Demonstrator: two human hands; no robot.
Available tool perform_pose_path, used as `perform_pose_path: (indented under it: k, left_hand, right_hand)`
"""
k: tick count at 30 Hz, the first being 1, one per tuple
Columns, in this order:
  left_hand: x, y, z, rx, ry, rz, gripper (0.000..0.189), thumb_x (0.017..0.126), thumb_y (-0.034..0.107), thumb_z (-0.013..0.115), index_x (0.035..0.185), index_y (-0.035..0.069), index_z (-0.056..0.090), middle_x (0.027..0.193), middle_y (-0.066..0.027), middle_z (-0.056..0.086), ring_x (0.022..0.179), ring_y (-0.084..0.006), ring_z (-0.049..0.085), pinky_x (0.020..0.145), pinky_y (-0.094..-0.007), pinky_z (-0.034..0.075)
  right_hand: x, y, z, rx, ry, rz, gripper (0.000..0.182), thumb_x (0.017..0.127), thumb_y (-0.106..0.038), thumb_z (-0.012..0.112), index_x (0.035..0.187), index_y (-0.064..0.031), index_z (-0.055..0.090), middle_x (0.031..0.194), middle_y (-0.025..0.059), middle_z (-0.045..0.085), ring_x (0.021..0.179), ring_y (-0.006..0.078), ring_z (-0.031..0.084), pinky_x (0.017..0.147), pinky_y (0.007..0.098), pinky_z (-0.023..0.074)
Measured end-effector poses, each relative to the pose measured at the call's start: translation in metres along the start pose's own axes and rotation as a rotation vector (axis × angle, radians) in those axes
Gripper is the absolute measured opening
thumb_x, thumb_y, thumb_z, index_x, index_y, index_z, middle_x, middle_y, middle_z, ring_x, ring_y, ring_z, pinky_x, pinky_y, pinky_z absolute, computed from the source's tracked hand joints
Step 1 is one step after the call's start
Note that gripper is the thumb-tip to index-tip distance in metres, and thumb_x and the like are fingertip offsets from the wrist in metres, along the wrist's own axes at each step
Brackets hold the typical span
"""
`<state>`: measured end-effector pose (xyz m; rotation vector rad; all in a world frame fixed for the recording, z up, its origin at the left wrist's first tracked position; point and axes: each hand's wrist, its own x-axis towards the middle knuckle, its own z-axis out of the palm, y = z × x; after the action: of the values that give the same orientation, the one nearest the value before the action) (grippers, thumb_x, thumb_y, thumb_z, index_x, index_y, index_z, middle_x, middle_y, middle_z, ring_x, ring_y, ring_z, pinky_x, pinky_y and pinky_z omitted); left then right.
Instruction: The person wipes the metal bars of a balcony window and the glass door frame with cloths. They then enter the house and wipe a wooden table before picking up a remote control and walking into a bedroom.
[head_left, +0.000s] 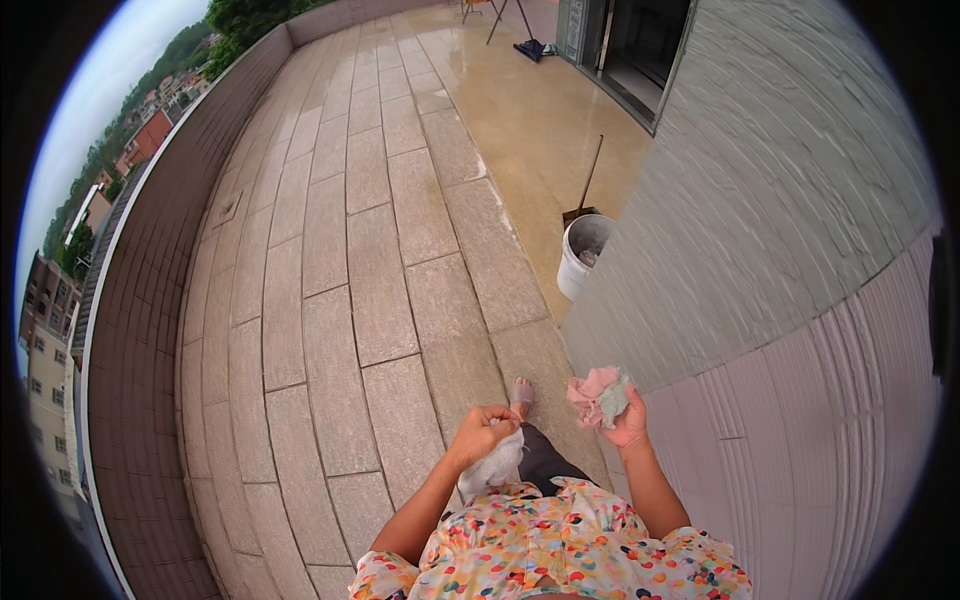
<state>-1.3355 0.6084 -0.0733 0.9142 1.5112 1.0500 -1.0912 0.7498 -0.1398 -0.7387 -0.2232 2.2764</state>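
Note:
My left hand (480, 439) is closed on a bunched whitish bag or cloth (495, 466), which hangs in front of my shirt; I cannot tell which of the two it is. In my right hand (630, 421) is a crumpled bundle of pink and pale green cloth (600, 396), held up beside the grey wall. The two hands are apart, on either side of my dark trouser leg. One foot in a sandal (523, 394) shows on the paving between them.
A white bucket (574, 276) with something greyish inside stands by the wall corner, a long-handled dustpan (581, 210) behind it. Textured wall (750, 187) rises close on my right; a brick parapet (161, 300) runs along the left. Beyond are a doorway (637, 60) and a dark folded item (534, 50).

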Motion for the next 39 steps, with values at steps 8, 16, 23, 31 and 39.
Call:
perform_pose_path:
  k: [8, 16, 23, 31, 39]
  left_hand:
    - [0.164, 0.068, -0.072, -0.130, -0.129, -0.024, 0.032, 0.081, 0.031, 0.057, 0.085, 0.001, 0.064, 0.074, -0.0024, 0.060, 0.069, -0.0095, 0.052, 0.065, -0.0235, 0.041]
    - [0.327, 0.111, -0.158, -0.263, -0.143, -0.082, 0.051, 0.082, 0.048, 0.046, 0.087, 0.001, 0.065, 0.080, -0.0068, 0.057, 0.076, -0.0161, 0.050, 0.072, -0.0278, 0.040]
    - [0.473, 0.111, -0.229, -0.198, -0.202, -0.228, 0.042, 0.083, 0.041, 0.050, 0.084, 0.002, 0.066, 0.080, -0.0057, 0.059, 0.081, -0.0151, 0.050, 0.078, -0.0274, 0.037]
    - [0.653, 0.198, -0.312, -0.092, -0.474, -0.275, 0.026, 0.073, 0.010, 0.050, 0.095, 0.002, 0.060, 0.063, 0.0014, 0.053, 0.054, -0.0079, 0.045, 0.050, -0.0231, 0.036]
    - [0.807, 0.231, -0.331, -0.150, -0.634, -0.200, 0.073, 0.072, 0.002, 0.049, 0.138, 0.014, 0.020, 0.072, -0.0057, 0.057, 0.067, -0.0117, 0.053, 0.060, -0.0240, 0.040]
  right_hand:
    - [0.195, -0.048, 0.058, -0.182, 0.065, 0.099, 0.040, 0.078, -0.014, 0.053, 0.116, -0.0023, 0.046, 0.111, 0.0124, 0.054, 0.098, 0.0247, 0.056, 0.083, 0.0388, 0.0464]
    - [0.350, -0.111, 0.123, -0.503, 0.036, -0.076, 0.035, 0.086, -0.018, 0.049, 0.120, -0.0092, 0.044, 0.114, 0.0076, 0.054, 0.104, 0.0232, 0.052, 0.090, 0.0401, 0.0419]
    - [0.467, -0.149, 0.174, -0.673, 0.450, -0.103, 0.038, 0.086, -0.025, 0.053, 0.120, -0.0130, 0.045, 0.117, 0.0006, 0.050, 0.109, 0.0197, 0.047, 0.094, 0.0413, 0.0354]
    - [0.610, -0.169, 0.235, -0.277, 0.155, -0.144, 0.039, 0.084, -0.013, 0.053, 0.121, -0.0093, 0.044, 0.115, 0.0061, 0.054, 0.106, 0.0203, 0.052, 0.087, 0.0367, 0.0424]
    - [0.707, -0.212, 0.357, -0.632, 0.154, -0.335, 0.038, 0.080, -0.006, 0.055, 0.117, -0.0043, 0.045, 0.112, 0.0061, 0.053, 0.106, 0.0182, 0.050, 0.093, 0.0335, 0.0367]
